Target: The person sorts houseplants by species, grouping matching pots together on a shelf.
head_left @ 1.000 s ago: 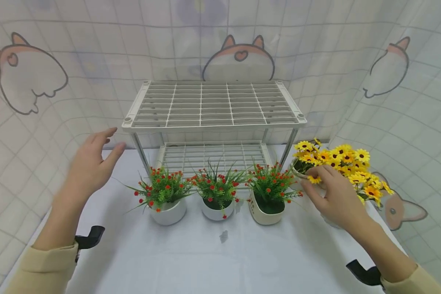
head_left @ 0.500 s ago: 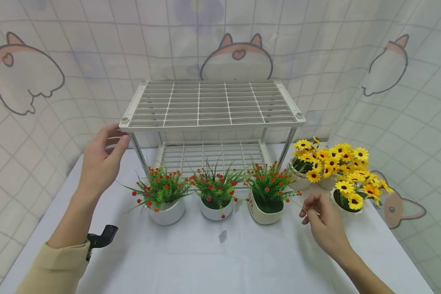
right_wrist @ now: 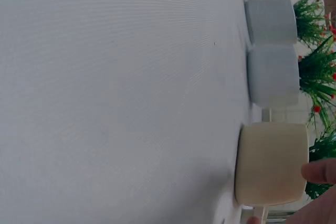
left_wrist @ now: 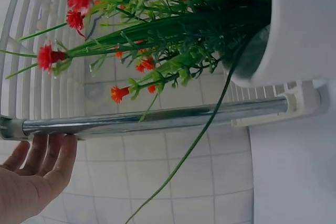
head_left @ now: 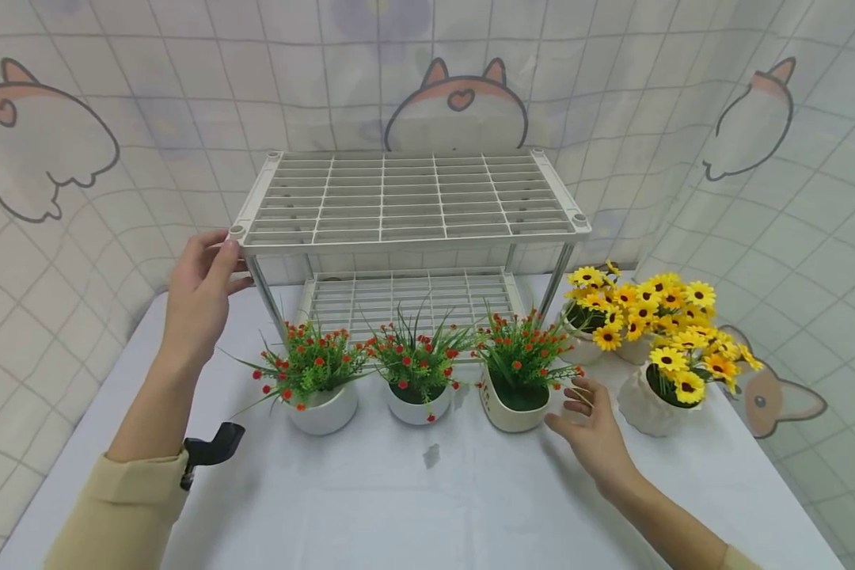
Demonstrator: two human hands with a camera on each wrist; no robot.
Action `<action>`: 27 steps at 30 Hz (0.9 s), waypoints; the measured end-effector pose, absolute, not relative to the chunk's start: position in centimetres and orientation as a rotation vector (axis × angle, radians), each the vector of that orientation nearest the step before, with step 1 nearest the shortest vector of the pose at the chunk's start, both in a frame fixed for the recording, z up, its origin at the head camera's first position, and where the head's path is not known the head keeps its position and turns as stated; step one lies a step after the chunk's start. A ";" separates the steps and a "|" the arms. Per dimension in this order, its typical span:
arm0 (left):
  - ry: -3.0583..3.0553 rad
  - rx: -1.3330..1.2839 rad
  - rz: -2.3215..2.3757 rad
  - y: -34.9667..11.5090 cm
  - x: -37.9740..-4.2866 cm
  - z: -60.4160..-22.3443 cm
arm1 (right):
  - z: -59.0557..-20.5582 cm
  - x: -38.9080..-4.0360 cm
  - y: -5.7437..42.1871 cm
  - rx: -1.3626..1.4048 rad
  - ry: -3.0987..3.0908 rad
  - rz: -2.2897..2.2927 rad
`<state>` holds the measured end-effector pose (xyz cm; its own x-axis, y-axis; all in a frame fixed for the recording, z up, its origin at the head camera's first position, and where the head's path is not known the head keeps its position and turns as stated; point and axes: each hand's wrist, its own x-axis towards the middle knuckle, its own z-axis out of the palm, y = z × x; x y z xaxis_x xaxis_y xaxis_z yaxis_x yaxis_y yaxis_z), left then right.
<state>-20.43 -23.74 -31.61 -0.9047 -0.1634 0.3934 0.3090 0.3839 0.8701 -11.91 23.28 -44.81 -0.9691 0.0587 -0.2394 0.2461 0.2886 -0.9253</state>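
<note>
My left hand (head_left: 201, 289) is at the front left corner of the white two-tier wire shelf (head_left: 413, 241). Its thumb lies before the corner and the fingers reach behind it. In the left wrist view the fingertips meet the metal post (left_wrist: 157, 119). A cream pot (head_left: 507, 412) of red flowers stands before the shelf's right end. Beside its right side is my right hand (head_left: 591, 431), fingers spread loosely. In the right wrist view the thumb (right_wrist: 317, 171) overlaps the rim of that pot. Two white pots (head_left: 324, 416) of red flowers stand to its left.
Several pots of yellow flowers (head_left: 648, 309) stand right of the shelf, one white textured pot (head_left: 651, 408) nearest me. All rest on the white-covered table (head_left: 399, 514). A patterned curtain (head_left: 207, 103) closes off the back and sides.
My left hand has moved right onto the shelf's corner. My right hand has left the yellow flowers and moved left to the cream pot.
</note>
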 end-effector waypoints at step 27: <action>-2.140 -0.131 -1.742 -23.5 -21.3 -31.4 | -46.2 -12.9 19.4 0.126 2.442 -1.864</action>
<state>-21.33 -23.46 -31.44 -0.9245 -0.1626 0.3447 0.3045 0.2286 0.9247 -12.94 19.44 -46.20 -0.9945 0.0245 -0.1023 0.1051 0.2626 -0.9592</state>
